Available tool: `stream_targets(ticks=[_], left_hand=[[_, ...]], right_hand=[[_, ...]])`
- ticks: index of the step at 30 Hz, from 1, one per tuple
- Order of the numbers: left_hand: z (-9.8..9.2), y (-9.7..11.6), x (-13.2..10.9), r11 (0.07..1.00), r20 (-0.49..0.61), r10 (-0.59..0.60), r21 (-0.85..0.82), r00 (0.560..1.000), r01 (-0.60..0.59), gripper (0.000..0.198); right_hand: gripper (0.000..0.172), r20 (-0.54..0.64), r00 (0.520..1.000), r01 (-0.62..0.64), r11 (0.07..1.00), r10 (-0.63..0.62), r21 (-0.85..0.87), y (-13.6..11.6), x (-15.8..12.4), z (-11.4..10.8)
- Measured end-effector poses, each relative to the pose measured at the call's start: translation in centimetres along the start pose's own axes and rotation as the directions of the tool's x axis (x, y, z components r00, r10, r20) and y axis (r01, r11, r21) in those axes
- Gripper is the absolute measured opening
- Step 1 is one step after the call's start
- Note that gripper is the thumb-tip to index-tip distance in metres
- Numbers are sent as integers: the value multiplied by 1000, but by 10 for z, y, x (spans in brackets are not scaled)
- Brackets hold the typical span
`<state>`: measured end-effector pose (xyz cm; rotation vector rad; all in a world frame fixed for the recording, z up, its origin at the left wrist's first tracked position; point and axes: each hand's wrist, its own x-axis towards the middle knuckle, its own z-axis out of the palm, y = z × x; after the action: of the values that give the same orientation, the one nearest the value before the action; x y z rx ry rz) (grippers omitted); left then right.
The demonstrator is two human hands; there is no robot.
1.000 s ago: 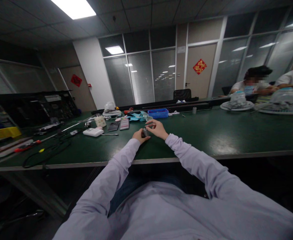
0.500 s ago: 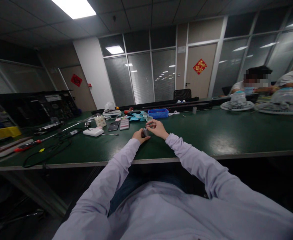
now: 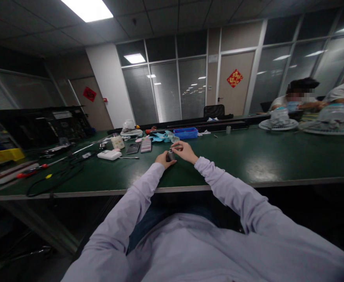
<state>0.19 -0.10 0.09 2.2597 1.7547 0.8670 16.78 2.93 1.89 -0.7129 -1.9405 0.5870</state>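
Observation:
A small grey cylinder point(image 3: 171, 156) stands upright at the middle of the green table point(image 3: 218, 164), near its front edge. My left hand point(image 3: 162, 159) is wrapped round its side, thumb in front, and holds it. Just over the cylinder's top, my right hand point(image 3: 186, 151) comes in from the right with thumb and forefinger pinched together. Whatever is between those fingertips is too small to make out. The right hand's other fingers are bent above.
Beyond my hands lie a blue tray point(image 3: 186, 133) and crumpled light-blue pieces point(image 3: 162, 136). On the left are a white device point(image 3: 109, 155), a jar point(image 3: 117, 141), cables and a red-handled tool point(image 3: 32, 171). Two people sit at the far right behind white round items point(image 3: 278, 124).
Almost nothing differs. The fingertips of my right hand have shifted very slightly at the cylinder's top; my left hand keeps its hold.

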Motion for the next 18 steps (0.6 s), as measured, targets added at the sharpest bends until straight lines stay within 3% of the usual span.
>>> stream_targets(ticks=[18], left_hand=[[0, 1, 0, 1000, -5, 11, 14, 1000, -11, 31]], right_hand=[[22, -22, 1000, 13, 999, -13, -37, -3, -2, -2]])
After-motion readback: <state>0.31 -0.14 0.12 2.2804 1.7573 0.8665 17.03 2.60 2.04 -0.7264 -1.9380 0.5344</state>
